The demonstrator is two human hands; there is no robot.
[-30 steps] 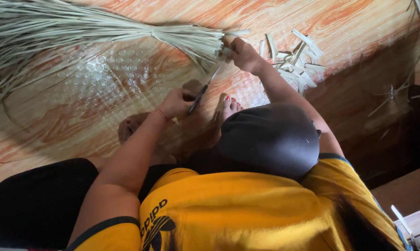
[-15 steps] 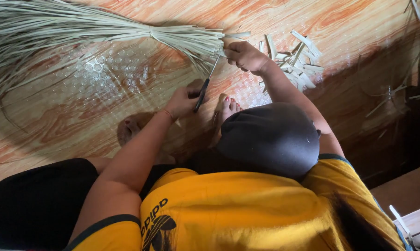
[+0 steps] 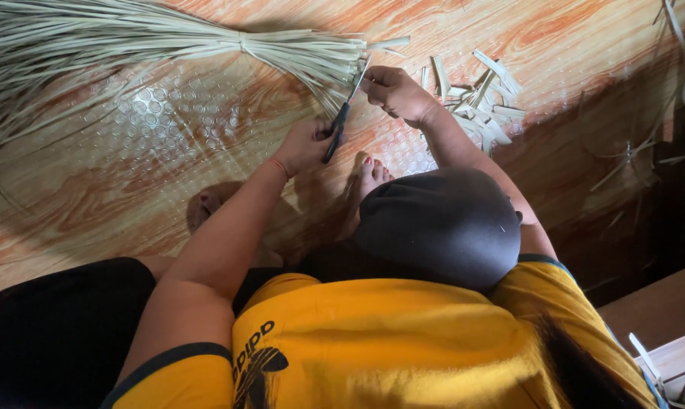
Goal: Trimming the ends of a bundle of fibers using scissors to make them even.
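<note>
While the person sits on a glossy wood-patterned floor (image 3: 168, 189), a pair of dark-handled scissors (image 3: 341, 120) is gripped in the left hand (image 3: 306, 144), whose fingers are closed through and around the handles. The blades are pointed up and away, their tips reaching the cut ends of a large bundle of pale dried strips (image 3: 206, 42), which is spread like a fan across the floor (tied or pinched together near its middle). The ends of a few strips are pinched in the right hand (image 3: 395, 92), its fingers curled together just beside the blade tips; whether the blades are parted cannot be told. A heap of short pale offcuts (image 3: 482, 102) is seen on the floor just beyond the right wrist. A bare foot with painted nails (image 3: 369, 178) is tucked below the scissors, and a yellow shirt (image 3: 403, 341) fills the foreground.
</note>
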